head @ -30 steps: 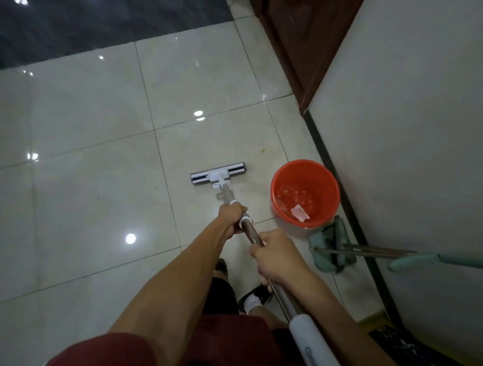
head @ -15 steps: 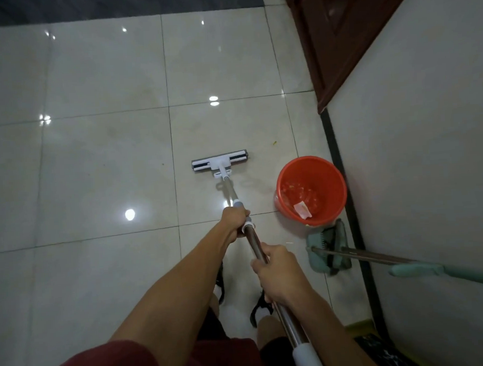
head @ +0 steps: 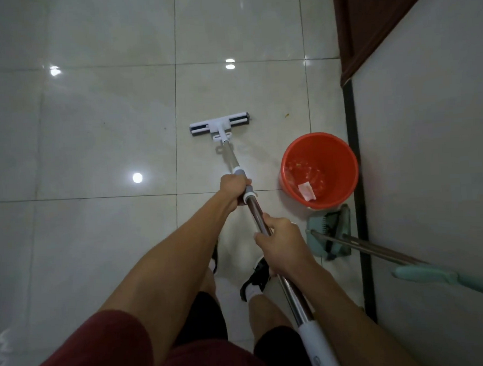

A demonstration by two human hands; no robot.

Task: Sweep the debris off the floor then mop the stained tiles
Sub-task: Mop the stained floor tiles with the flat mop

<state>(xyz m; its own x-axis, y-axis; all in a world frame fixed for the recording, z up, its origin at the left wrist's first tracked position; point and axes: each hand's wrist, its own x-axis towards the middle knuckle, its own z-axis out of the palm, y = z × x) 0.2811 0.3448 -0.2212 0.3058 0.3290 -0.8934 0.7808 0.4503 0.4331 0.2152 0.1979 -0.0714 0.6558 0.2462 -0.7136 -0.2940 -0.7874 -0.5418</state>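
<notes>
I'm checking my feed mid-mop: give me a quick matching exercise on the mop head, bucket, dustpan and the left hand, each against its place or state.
Things:
1. mop head
2. orange bucket
3. green dustpan
4. left hand

Places or states:
A. beside the wall, holding a scrap of paper
B. flat on the tile ahead of the person
C. gripping the mop pole at its white collar
D. on the floor just nearer than the bucket, a long handle leaning over it

Pairs: 1-B, 2-A, 3-D, 4-C
</notes>
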